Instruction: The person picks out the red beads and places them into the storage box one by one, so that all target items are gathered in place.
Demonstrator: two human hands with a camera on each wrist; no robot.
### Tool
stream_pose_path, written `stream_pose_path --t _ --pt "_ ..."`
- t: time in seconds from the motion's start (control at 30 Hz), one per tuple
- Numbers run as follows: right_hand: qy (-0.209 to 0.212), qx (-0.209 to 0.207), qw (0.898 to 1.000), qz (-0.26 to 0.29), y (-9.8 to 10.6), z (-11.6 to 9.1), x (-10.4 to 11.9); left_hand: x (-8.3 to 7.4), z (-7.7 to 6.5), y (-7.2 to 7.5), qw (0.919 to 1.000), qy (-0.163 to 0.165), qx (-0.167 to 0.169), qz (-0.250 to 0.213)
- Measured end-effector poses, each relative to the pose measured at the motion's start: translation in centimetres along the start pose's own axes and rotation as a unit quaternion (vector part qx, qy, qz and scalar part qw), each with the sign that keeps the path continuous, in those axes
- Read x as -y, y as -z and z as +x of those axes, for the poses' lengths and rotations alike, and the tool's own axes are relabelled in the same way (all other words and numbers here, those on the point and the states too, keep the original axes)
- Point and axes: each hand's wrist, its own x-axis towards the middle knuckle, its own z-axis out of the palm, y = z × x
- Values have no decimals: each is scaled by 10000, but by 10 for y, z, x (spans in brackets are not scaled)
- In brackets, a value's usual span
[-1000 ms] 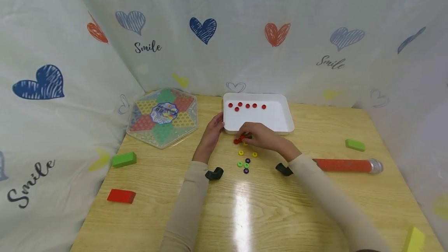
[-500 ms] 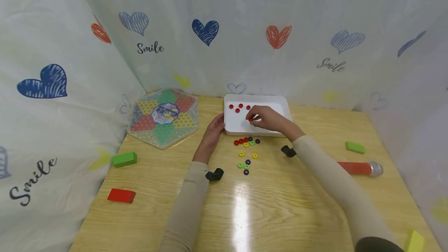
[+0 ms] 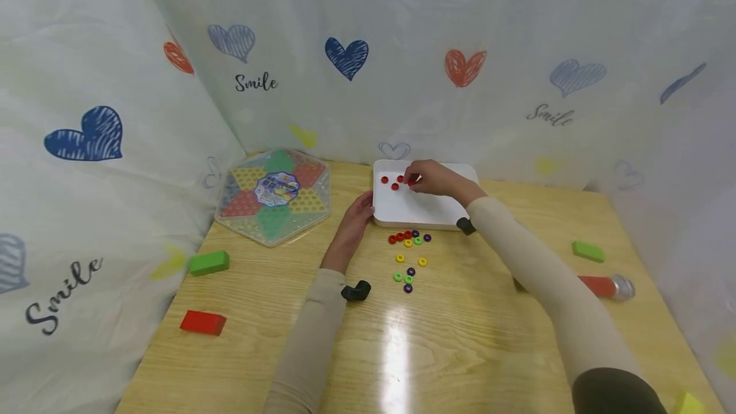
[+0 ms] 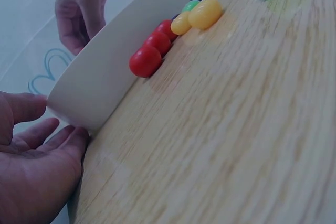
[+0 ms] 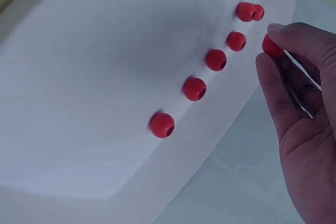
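My right hand [image 3: 439, 179] is over the white tray [image 3: 428, 209], pinching a red bead [image 5: 272, 46] between thumb and fingertip in the right wrist view. Several other red beads [image 5: 195, 88] with holes lie inside the tray, partly hidden by that hand in the head view. My left hand [image 3: 352, 225] rests against the tray's left end; the left wrist view shows its thumb at the rim and its fingers low along the outer wall. In front of the tray, red beads [image 4: 145, 60] stand in a short row, with yellow [image 3: 422, 262], green [image 3: 398, 277] and purple beads [image 3: 408, 288] around them.
A hexagonal star-patterned board game [image 3: 276, 197] lies left of the tray. Green [image 3: 209, 263] and red blocks [image 3: 203, 322] are near the left edge. On the right lie a red tube with a silver end [image 3: 604, 286], a green block [image 3: 588, 251] and a yellow block [image 3: 687, 403].
My right hand has gone from the beads in front of the tray to inside it, carrying a red bead toward the far side. My left hand has stayed at the tray's end.
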Motion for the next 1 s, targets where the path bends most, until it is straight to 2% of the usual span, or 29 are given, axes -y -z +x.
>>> stream_pose_path --t 0.2,0.5,0.8,1.0 --pt "-167 133 9997 -98 -6 11 -11 2 1 -1 9999 99 14 17" --pt "-162 203 9991 -323 -19 25 -17 0 2 1 9999 92 -14 75" --pt "-243 271 9988 -318 -17 20 -10 1 4 1 10000 74 29 50" --pt "-233 82 9997 25 -11 7 0 1 4 2 10000 39 53 38"
